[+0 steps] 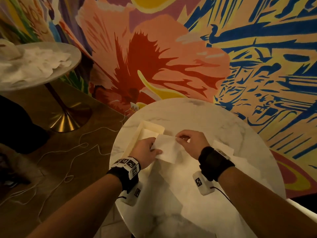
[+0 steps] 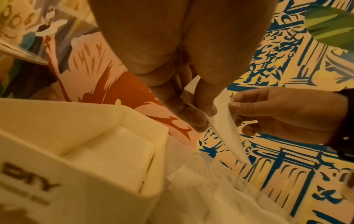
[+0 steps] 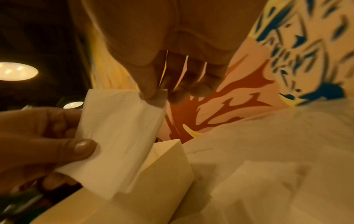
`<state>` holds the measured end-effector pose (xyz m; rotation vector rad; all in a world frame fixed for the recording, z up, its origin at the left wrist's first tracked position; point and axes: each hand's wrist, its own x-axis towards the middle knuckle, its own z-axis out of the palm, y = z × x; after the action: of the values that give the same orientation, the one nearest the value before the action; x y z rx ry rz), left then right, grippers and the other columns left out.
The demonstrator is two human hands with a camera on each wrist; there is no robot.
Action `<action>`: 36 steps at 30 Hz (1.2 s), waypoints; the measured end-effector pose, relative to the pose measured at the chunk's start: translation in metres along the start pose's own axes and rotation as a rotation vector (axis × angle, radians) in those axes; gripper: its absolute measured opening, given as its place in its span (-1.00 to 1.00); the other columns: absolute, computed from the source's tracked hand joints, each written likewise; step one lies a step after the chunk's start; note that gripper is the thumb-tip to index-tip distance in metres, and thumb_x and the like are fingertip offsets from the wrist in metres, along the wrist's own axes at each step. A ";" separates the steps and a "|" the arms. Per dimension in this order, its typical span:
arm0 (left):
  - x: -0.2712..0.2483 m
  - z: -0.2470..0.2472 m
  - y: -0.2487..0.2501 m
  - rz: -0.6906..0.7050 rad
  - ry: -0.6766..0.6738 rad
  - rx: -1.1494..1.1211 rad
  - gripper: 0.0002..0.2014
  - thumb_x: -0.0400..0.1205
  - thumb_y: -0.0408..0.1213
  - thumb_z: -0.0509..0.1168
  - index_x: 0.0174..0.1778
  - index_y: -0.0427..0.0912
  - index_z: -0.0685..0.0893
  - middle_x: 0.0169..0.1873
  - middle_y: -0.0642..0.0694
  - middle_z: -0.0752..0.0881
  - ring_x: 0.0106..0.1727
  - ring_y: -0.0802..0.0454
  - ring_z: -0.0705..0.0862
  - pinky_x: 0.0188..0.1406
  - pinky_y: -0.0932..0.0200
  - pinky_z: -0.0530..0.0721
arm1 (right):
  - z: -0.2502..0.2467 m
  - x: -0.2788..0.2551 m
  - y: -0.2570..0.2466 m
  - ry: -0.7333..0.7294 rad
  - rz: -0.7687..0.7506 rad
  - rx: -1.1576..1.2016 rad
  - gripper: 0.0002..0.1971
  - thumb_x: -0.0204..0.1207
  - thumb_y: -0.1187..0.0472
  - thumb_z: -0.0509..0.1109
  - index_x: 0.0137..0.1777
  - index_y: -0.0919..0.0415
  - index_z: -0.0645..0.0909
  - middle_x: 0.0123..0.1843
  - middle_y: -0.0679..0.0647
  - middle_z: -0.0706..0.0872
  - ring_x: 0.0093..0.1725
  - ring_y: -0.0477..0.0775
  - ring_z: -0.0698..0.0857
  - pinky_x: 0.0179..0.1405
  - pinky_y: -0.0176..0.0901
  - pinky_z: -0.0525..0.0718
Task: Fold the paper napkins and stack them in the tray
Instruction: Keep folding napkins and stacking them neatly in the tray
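A folded white paper napkin (image 1: 167, 148) hangs in the air above the round marble table (image 1: 223, 127), just right of the cream tray (image 1: 133, 143). My left hand (image 1: 145, 150) holds its left edge between thumb and fingers. My right hand (image 1: 187, 140) pinches its top right corner. In the right wrist view the napkin (image 3: 118, 136) stands above the tray's corner (image 3: 172, 163), with the left thumb (image 3: 80, 148) pressed on its face. The left wrist view shows the napkin (image 2: 226, 125) edge-on and folded napkins (image 2: 118, 159) lying inside the tray (image 2: 57, 121).
More white napkins (image 1: 223, 148) lie on the table under my right wrist. A second round table (image 1: 73, 55) at the far left carries a heap of loose napkins (image 1: 37, 62). A painted wall (image 1: 171, 48) runs close behind. Thin cords (image 1: 68, 152) trail on the wooden floor.
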<state>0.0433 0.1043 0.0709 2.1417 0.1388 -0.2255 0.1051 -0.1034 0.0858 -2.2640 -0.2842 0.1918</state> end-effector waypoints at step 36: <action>0.003 -0.066 -0.106 -0.283 0.170 0.131 -0.83 0.59 -0.31 0.46 0.03 0.03 0.75 -0.09 0.18 0.73 -0.09 0.14 0.72 0.04 0.02 0.80 | 0.138 0.064 -0.029 -0.460 0.309 -0.529 -0.81 0.48 0.08 0.48 0.05 0.06 0.80 0.05 0.01 0.82 0.02 0.06 0.77 0.13 -0.04 0.76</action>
<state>0.0340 0.2176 0.0191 2.2666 0.5410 -0.2203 0.1309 0.0324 0.0154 -2.7610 -0.2394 0.8974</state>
